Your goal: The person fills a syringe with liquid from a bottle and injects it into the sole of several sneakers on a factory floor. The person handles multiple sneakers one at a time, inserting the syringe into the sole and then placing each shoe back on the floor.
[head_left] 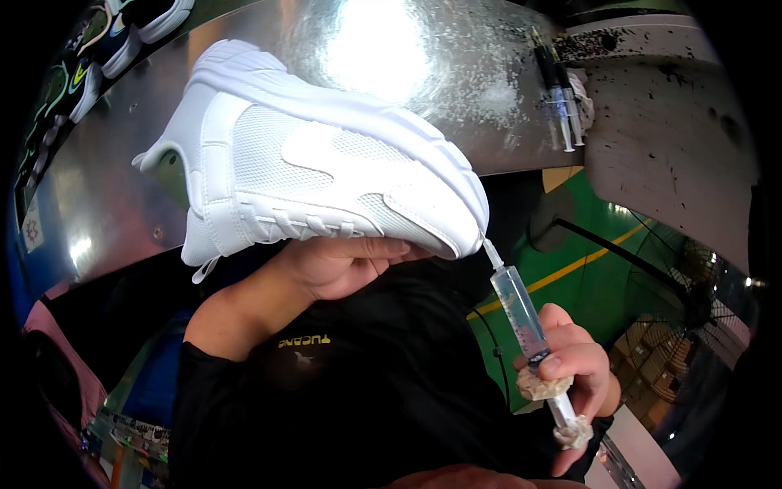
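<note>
A white sneaker (281, 167) with a mesh upper and thick sole lies tilted on its side in the air, toe to the right and sole up. My left hand (350, 265) grips it from below by the laced side; some of its fingers are hidden behind the shoe. In my right hand (582, 359) is a clear plastic syringe (519, 306), its barrel partly filled with clear liquid. The syringe's white nozzle meets the shoe's toe where upper and sole join. Beige wrapping covers its finger flange and plunger end.
Behind the sneaker is a shiny metal tabletop (301, 57). Several pens (562, 90) or thin tools lie at its right end by a stained pale board (668, 155). Other shoes (122, 49) line the far left. A black fan (692, 301) and cardboard boxes (648, 359) stand at right.
</note>
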`<state>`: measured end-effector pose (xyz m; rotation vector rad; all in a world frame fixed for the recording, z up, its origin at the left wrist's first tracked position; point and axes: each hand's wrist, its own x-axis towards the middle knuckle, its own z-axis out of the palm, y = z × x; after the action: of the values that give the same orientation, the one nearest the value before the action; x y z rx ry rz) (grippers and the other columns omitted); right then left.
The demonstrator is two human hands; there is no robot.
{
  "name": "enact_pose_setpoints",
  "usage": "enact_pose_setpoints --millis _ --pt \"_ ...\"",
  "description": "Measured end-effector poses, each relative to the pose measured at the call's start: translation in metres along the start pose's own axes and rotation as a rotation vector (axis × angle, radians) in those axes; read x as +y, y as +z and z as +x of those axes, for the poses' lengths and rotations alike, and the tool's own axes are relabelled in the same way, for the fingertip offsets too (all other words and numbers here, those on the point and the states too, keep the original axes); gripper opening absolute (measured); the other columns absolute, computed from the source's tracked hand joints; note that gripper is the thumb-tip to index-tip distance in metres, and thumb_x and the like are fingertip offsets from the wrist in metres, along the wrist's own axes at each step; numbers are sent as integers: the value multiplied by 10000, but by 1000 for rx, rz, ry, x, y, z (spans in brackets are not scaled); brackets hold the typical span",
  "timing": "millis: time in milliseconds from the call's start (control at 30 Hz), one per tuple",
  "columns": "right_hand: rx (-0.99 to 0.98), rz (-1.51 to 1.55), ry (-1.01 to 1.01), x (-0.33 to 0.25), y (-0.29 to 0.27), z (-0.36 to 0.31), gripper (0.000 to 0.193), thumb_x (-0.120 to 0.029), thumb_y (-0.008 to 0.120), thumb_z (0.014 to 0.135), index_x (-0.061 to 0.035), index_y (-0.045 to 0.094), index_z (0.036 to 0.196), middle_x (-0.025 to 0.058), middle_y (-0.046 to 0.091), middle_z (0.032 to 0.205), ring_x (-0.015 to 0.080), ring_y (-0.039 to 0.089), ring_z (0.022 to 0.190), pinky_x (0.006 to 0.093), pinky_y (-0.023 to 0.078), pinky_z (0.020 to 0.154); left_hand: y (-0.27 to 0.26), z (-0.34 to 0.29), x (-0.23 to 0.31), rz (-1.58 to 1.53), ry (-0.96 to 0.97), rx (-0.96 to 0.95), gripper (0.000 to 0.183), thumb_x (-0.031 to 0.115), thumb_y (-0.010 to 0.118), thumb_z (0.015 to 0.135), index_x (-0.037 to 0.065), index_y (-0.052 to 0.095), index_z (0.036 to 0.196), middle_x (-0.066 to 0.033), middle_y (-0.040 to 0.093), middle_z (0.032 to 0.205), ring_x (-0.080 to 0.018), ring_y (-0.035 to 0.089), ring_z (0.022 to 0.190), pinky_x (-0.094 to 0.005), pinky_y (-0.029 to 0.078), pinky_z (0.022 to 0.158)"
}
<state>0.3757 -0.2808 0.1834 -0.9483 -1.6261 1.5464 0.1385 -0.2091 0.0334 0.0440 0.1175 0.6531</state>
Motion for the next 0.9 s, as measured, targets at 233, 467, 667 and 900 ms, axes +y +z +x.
enact_pose_setpoints --millis 233,467,667,900 --pt "117 -145 -86 16 18 0 868 -603 790 543 -18 543 1134 77 558 945 200 441 734 314 317 653 2 19 3 31 -14 65 360 -5 576 864 53 525 1215 -95 571 1206 -231 536 1139 -370 413 1010" --pt "152 -479 -211 36 34 9 766 -557 776 598 -41 538 1113 74 539 900 210 410 676 316 329 583 15 24 4 2 38 79 320 10 586 870 65 546 1182 -71 604 1128 -185 570 1072 -333 475 938" --pt "209 -691 -345 55 44 15 676 -526 728 673 -48 533 1109 76 553 888 204 411 645 310 339 552 26 28 6 29 38 95 323 81 579 891 28 518 1203 -112 590 1152 -214 582 1072 -281 536 861" --pt "193 -765 -371 62 41 13 671 -534 712 685 -50 524 1109 82 551 884 212 425 647 331 345 555 35 31 4 8 65 111 341 101 579 895 18 509 1218 -129 587 1159 -228 588 1068 -271 547 836"
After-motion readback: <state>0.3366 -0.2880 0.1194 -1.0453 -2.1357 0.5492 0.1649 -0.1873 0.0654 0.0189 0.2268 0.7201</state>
